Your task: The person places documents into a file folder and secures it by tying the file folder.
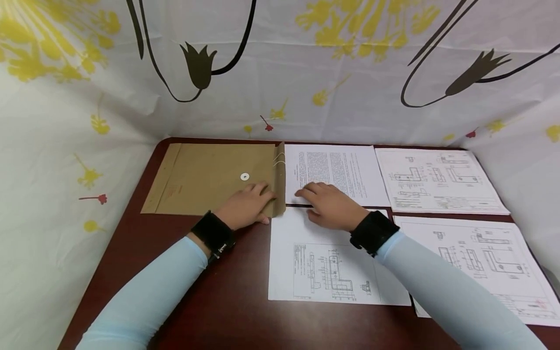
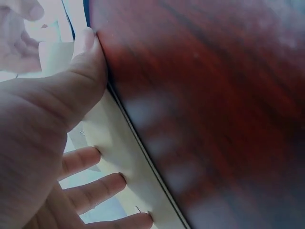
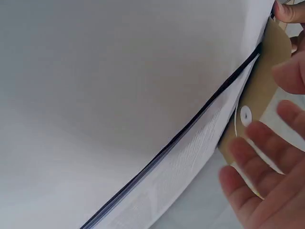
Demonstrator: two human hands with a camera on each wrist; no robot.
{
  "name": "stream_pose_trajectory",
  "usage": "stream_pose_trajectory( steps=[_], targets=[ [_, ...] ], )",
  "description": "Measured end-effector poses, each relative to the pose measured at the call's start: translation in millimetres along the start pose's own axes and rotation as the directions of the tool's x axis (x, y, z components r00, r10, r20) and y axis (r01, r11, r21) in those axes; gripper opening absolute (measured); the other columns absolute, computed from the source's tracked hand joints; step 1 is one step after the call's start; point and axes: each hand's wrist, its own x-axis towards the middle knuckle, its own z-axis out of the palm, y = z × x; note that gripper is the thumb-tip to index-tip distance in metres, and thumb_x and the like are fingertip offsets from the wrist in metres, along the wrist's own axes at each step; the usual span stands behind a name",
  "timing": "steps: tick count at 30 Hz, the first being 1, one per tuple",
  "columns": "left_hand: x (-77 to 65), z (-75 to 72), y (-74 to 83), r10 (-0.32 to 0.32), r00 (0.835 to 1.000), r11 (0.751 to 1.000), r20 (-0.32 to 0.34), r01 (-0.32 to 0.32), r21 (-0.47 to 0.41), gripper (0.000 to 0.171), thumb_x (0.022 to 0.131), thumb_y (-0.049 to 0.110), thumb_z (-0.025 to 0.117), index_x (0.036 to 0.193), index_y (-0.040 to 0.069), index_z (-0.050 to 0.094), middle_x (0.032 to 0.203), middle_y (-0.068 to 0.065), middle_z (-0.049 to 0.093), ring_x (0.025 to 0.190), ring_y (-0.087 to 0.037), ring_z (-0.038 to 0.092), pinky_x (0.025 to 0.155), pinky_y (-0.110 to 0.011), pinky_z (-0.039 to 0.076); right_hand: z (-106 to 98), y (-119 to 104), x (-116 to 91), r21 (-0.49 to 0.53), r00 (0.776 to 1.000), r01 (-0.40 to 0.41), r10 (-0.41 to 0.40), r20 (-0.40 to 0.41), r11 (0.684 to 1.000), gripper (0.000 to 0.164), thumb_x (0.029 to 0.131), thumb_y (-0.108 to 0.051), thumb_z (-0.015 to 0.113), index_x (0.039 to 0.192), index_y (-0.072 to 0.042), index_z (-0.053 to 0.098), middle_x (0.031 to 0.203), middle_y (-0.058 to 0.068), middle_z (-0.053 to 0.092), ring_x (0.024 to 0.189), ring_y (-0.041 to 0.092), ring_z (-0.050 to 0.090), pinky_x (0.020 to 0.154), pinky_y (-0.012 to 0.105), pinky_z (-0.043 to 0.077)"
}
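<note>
A brown kraft-paper document envelope [image 1: 210,170] lies at the back left, with a white button [image 1: 245,176] near its right end. Its flap [image 1: 280,180] stands up along that end and carries a string and another button [image 3: 245,115]. My left hand [image 1: 245,206] holds the envelope's near right corner. The thumb lies at the near edge and the other fingers are on the brown paper. My right hand [image 1: 334,206], fingers apart and slightly bent, holds nothing. It is over the near edge of a printed text sheet [image 1: 332,165], just right of the flap.
Below the text sheet is a drawing sheet [image 1: 315,228]. Two more sets of technical drawings lie at right, one at the back [image 1: 437,180] and one nearer [image 1: 455,253]. The dark red-brown table [image 1: 218,306] meets hanging patterned cloth [image 1: 280,73] behind and at the sides.
</note>
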Motion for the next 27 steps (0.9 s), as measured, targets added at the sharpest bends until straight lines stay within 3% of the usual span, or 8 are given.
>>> stream_pose_trajectory(
  steps=[6,15,21,27],
  targets=[
    [-4.6,0.4,2.9,-0.006,1.000,0.994,-0.026,0.009,0.113,0.070,0.089,0.056,0.064,0.146,0.019,0.050,0.151,-0.015,0.042,0.139,-0.038,0.041,0.097,-0.059,0.049,0,7,-32,-0.054,0.997,-0.076,0.078,0.026,0.996,0.037,0.092,-0.029,0.068,0.124,-0.012,0.066,0.109,0.004,0.064,0.095,0.023,0.059,0.088,0.040,0.050],
    [-9.7,6.4,8.2,0.010,0.991,0.958,-0.137,0.030,0.285,0.071,0.086,0.062,0.064,0.139,0.016,0.054,0.140,-0.013,0.050,0.127,-0.033,0.052,0.090,-0.047,0.056,-3,19,-60,-0.070,0.989,-0.144,0.146,0.028,0.987,0.042,0.091,-0.044,0.071,0.118,-0.012,0.068,0.104,0.003,0.063,0.092,0.023,0.057,0.085,0.042,0.049],
    [-10.8,6.2,9.2,-0.012,0.991,0.962,-0.135,0.049,0.268,0.073,0.084,0.062,0.067,0.140,0.017,0.052,0.138,-0.011,0.051,0.124,-0.033,0.054,0.089,-0.046,0.056,-2,24,-66,-0.074,0.982,-0.178,0.182,0.053,0.981,0.051,0.087,-0.049,0.074,0.120,-0.011,0.067,0.109,0.004,0.064,0.099,0.024,0.059,0.089,0.044,0.050],
    [-13.2,-3.9,10.3,-0.022,0.991,0.983,-0.133,0.046,0.178,0.079,0.080,0.061,0.072,0.141,0.015,0.051,0.140,-0.013,0.051,0.125,-0.033,0.054,0.089,-0.048,0.056,-2,25,-68,-0.071,0.971,-0.215,0.221,0.092,0.974,0.064,0.079,-0.053,0.080,0.124,-0.009,0.065,0.110,0.006,0.062,0.101,0.026,0.058,0.089,0.045,0.049]
  ],
)
